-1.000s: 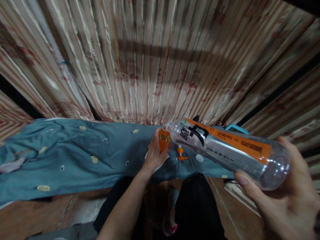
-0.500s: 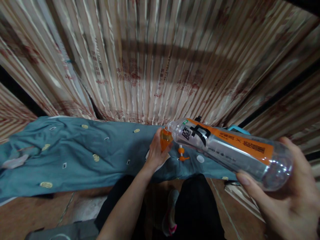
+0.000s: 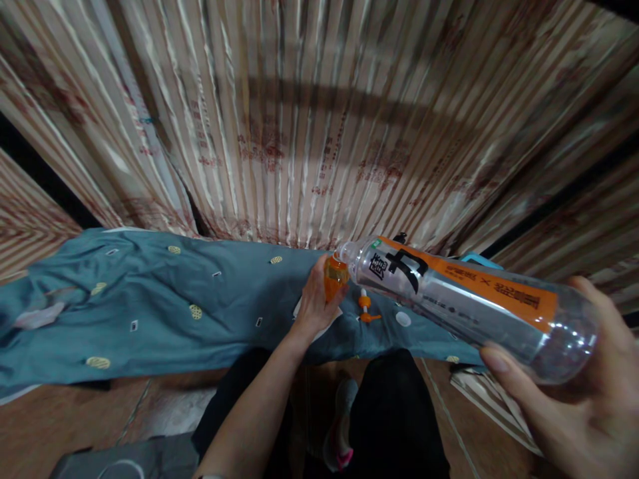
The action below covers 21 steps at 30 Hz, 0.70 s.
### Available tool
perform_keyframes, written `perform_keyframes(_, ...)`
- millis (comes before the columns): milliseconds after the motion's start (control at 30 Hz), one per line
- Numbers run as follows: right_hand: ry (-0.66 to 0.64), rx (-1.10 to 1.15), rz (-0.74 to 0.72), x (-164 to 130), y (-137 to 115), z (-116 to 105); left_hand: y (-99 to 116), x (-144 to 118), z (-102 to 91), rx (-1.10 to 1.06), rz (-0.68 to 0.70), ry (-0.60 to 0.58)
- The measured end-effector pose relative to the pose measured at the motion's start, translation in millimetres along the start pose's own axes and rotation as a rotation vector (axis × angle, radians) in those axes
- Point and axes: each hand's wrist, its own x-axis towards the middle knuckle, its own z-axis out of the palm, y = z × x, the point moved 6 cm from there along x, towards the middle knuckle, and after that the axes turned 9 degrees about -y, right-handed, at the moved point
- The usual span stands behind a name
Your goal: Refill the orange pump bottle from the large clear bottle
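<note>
My right hand (image 3: 574, 392) holds a large clear plastic bottle (image 3: 464, 303) with an orange and black label by its base, tipped so its open mouth points left and down. The mouth meets the top of a small orange bottle (image 3: 333, 279), which my left hand (image 3: 314, 306) grips upright over the teal cloth. Beside my left hand, an orange spray-pump cap (image 3: 366, 309) and a small white disc (image 3: 403, 319) lie on the cloth.
A teal patterned cloth (image 3: 150, 306) covers the low surface in front of me. Striped beige curtains (image 3: 319, 120) hang behind it. A blue object (image 3: 474, 259) peeks out behind the big bottle. My dark-trousered legs and a shoe (image 3: 339, 432) are below, on a brown floor.
The view has shifted slightly; both hands and the two bottles keep the same pose, the big bottle's mouth still against the small orange one.
</note>
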Motion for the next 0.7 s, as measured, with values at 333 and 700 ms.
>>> perform_keyframes(333,0.0,0.01,0.014,-0.1,-1.0,0.1,0.2,0.1,0.0,-0.001,0.013,0.005)
perform_keyframes(700,-0.006,-0.077,-0.008,-0.1,4.8,-2.1,1.6,0.1,0.2,-0.001,0.029,-0.01)
